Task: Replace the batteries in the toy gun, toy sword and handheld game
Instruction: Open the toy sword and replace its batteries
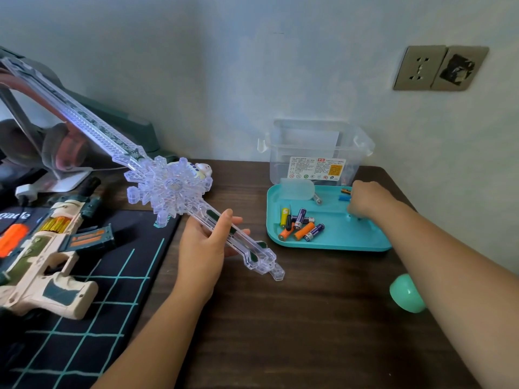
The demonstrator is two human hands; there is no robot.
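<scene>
Gripping the toy sword (168,186) by its clear handle, the left hand (205,242) has its fingers wrapped round the grip and holds it off the table. The sword's long axis runs from the pommel near mid-table up and away to the left, blade glowing. Over on the right, the right hand (365,200) is down in the teal tray (323,245), fingers curled, though what they pinch I cannot tell. Loose batteries (302,224) lie between the two hands, nearer the right one. The toy gun (47,262) rests far left.
</scene>
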